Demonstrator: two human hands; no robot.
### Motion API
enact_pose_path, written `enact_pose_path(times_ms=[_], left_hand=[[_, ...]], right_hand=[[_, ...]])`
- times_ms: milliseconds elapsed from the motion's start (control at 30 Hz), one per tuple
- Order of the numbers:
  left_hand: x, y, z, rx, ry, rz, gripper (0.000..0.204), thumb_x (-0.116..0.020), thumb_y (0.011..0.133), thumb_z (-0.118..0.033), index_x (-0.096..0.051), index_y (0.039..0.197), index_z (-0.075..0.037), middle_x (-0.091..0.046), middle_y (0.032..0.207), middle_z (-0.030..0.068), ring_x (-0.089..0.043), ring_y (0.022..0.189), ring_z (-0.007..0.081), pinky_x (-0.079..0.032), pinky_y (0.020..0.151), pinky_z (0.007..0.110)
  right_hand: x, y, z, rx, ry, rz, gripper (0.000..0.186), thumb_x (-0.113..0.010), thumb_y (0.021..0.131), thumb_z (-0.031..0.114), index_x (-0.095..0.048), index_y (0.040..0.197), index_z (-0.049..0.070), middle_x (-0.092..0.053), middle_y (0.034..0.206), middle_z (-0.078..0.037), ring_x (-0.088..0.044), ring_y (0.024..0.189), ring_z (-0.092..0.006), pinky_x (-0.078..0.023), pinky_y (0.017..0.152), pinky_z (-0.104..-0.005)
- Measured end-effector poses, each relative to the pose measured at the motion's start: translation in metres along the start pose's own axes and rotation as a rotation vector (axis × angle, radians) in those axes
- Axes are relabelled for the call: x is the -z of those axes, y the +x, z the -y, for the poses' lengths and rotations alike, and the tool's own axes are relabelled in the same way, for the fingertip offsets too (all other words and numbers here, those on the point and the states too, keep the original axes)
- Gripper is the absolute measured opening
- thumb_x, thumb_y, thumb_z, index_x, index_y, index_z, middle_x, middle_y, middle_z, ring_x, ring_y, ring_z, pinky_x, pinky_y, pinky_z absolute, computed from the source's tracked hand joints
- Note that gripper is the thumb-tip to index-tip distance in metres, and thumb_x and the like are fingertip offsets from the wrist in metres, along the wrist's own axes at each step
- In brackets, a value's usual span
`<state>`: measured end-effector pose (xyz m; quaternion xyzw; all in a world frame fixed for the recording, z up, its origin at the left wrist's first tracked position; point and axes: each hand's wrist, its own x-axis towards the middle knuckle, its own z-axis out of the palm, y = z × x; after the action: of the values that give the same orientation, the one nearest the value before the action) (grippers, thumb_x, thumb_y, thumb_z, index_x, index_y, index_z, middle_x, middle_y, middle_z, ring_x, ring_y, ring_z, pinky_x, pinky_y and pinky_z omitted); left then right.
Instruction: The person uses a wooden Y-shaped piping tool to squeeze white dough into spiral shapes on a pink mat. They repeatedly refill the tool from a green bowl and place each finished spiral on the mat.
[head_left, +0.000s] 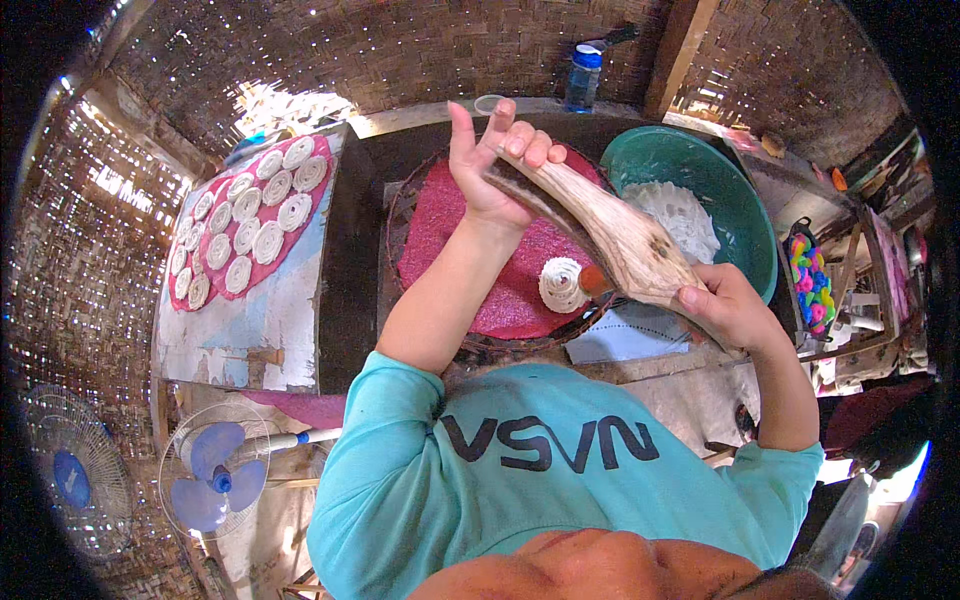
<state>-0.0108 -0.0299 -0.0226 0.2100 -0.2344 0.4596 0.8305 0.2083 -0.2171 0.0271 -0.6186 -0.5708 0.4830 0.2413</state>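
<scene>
A long pale wooden press [615,225], wide in the middle, slants over a round red mat [445,225]. My left hand [500,170] has its fingers curled over the far-left end, thumb and forefinger raised. At the near-right end, my right hand [728,305] grips the wood with its thumb on top. Below the wide part, an orange-brown piece [596,280] shows in part. Right beside it lies a white coil of dough strands [562,286] on the mat. The press hides some of the mat, and the undersides of both grips cannot be seen.
A green basin [752,220] with white dough [672,212] stands at the right. Several white coils [246,236] lie on a red sheet on the left-hand board [230,345]. A blue bottle [583,78] stands at the back. Two fans [215,475] are at the lower left.
</scene>
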Motion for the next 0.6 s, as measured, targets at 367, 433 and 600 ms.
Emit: enact_pose_path(times_ms=[367,433,600], left_hand=[[-0.063,0.063,-0.039,0.079,0.119,0.166,0.053,-0.049,0.086,-0.055,-0.052,0.102,-0.005,-0.050,0.063,-0.0035,-0.050,0.063,0.0124,-0.042,0.075,0.030],[-0.079,0.065,-0.053,0.110,0.133,0.187,0.054,-0.046,0.088,-0.055,-0.052,0.103,-0.004,-0.050,0.064,-0.0032,-0.050,0.063,0.0117,-0.041,0.074,0.030],[-0.085,0.044,-0.040,0.068,0.183,0.147,0.056,-0.042,0.089,-0.055,-0.053,0.105,-0.003,-0.048,0.064,-0.0028,-0.048,0.063,0.0123,-0.041,0.075,0.031]], right_hand=[[-0.002,0.006,0.041,0.219,0.040,-0.106,0.055,-0.059,0.081,0.051,-0.061,0.097,-0.002,-0.054,0.069,-0.002,-0.051,0.057,-0.0087,-0.043,0.049,-0.0238],[-0.003,0.005,0.049,0.269,0.059,-0.051,0.055,-0.059,0.081,0.051,-0.061,0.097,-0.002,-0.054,0.069,-0.002,-0.052,0.057,-0.0090,-0.044,0.049,-0.0237],[-0.007,-0.002,0.037,0.244,0.103,0.005,0.055,-0.060,0.081,0.051,-0.060,0.097,-0.001,-0.055,0.068,-0.002,-0.052,0.057,-0.0097,-0.044,0.050,-0.0243]])
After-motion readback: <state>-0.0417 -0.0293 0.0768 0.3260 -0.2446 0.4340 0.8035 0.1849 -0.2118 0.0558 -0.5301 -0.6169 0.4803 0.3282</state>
